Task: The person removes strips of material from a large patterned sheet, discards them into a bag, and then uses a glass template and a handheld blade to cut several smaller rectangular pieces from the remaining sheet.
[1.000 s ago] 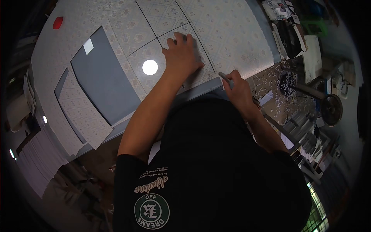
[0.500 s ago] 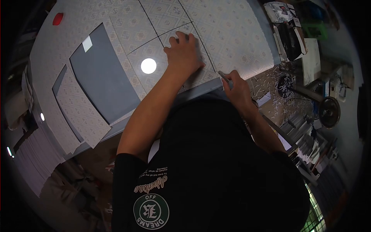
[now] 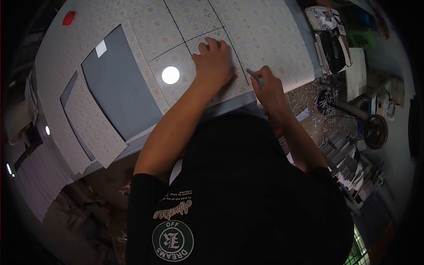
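My left hand [image 3: 213,62] presses down on a pale patterned sheet [image 3: 274,48], fingers apart and arched, with nothing in its grasp. To its right, my right hand [image 3: 269,88] is closed around a slim grey pen-like tool [image 3: 255,77], whose kind I cannot tell. The tool's tip is near the lower end of a long dark line [image 3: 236,51] on the sheet, close to the table's front edge. Another dark line [image 3: 174,22] runs roughly parallel, past my left fingertips, and a crossing line [image 3: 165,52] joins them.
On the left, a narrow cut piece [image 3: 92,121] of patterned sheet lies beside the exposed grey tabletop [image 3: 121,84]. A small white square [image 3: 101,48] and a red round object [image 3: 68,18] lie farther back. Packages [image 3: 327,20] sit right; a fan [image 3: 376,131] stands beyond scraps on the floor.
My right hand has lifted slightly away from the front edge, and the tool's tip has moved up and left from the line's lower end. My left hand stays pressed on the sheet.
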The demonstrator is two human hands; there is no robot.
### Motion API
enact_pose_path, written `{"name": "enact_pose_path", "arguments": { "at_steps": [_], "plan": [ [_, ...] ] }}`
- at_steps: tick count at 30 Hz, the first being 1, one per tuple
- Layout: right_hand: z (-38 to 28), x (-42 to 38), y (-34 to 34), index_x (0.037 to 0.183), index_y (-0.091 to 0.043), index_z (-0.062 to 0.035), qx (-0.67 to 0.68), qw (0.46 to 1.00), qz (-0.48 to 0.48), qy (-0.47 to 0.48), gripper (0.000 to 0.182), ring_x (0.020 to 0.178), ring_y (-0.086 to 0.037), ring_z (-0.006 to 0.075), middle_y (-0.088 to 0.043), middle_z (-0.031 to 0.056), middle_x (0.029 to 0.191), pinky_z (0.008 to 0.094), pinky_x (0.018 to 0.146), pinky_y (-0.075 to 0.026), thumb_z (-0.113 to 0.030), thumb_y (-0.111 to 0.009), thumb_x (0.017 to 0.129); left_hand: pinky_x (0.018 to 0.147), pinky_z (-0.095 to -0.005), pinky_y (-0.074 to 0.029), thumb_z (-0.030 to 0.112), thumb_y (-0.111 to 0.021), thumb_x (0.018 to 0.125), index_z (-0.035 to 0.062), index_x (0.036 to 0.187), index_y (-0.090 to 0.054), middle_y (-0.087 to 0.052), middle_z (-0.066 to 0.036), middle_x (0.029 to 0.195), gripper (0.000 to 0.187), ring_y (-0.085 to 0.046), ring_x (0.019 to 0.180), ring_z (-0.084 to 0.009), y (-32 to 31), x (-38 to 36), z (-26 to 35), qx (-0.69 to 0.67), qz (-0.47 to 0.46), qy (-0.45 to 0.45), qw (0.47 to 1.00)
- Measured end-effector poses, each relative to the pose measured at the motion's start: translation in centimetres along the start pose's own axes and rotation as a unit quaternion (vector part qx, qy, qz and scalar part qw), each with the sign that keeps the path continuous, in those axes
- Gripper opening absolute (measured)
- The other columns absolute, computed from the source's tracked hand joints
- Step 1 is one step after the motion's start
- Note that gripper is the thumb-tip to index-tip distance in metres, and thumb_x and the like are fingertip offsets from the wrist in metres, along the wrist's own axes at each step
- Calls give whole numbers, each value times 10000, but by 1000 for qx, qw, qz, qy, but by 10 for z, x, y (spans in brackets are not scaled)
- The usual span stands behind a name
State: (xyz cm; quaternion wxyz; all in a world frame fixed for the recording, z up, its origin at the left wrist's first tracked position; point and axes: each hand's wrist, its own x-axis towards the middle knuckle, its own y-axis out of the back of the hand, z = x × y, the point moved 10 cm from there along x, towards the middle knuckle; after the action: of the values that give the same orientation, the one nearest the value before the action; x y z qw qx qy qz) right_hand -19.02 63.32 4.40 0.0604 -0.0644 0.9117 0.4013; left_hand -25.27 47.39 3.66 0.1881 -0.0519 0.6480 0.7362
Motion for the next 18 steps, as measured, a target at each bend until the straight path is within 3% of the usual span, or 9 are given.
{"name": "enact_pose_path", "arguments": {
  "at_steps": [3,5,10,12,13,15,18],
  "plan": [
    [-19,50,-6,1040,-555,-40,-5,998,43,42,207,847,-680,457,-697,232,891,513,727,-537,-150,-683,920,921,-575,-524,518,-908,657,94,1454,-424,-416,-211,1427,1025,-463,1300,-427,2,0,2,20,18,-3,1000],
    [-34,83,-3,1041,-566,-35,-12,990,95,100,221,857,-693,434,-708,209,908,467,723,-550,-137,-710,908,918,-555,-533,507,-904,664,78,1433,-438,-435,-218,1403,996,-486,1276,-436,3,1,2,17,10,-21,1000],
    [-45,99,0,1035,-569,-39,-58,995,40,73,217,850,-697,429,-712,198,903,461,715,-551,-128,-713,900,916,-505,-554,423,-876,713,40,1366,-476,-491,-244,1324,856,-553,1183,-477,13,49,-35,-39,-21,-83,996],
    [-43,96,-2,1033,-569,-40,-62,995,27,74,216,849,-697,427,-713,196,900,458,710,-550,-124,-714,896,935,-493,-555,342,-855,726,25,1336,-481,-504,-264,1307,783,-575,1138,-500,30,83,-76,-57,32,-32,997],
    [-40,96,-3,1031,-564,-40,-58,996,25,60,220,860,-691,424,-705,209,912,476,723,-542,-129,-710,893,935,-493,-555,342,-855,726,25,1336,-481,-504,-264,1307,783,-575,1138,-500,43,87,-80,-62,35,-26,997],
    [-36,95,-7,1030,-559,-41,-57,997,17,50,223,872,-684,420,-697,222,924,494,736,-533,-134,-706,890,938,-498,-559,300,-849,720,19,1337,-476,-487,-271,1328,774,-563,1167,-495,61,97,-105,-61,14,68,996],
    [-44,110,-7,1012,-552,-37,-64,994,37,85,220,859,-675,419,-687,219,924,494,730,-525,-130,-705,885,935,-492,-569,323,-898,670,20,1345,-459,-465,-272,1351,860,-550,1193,-490,51,106,-110,-51,14,80,995]
  ]
}}
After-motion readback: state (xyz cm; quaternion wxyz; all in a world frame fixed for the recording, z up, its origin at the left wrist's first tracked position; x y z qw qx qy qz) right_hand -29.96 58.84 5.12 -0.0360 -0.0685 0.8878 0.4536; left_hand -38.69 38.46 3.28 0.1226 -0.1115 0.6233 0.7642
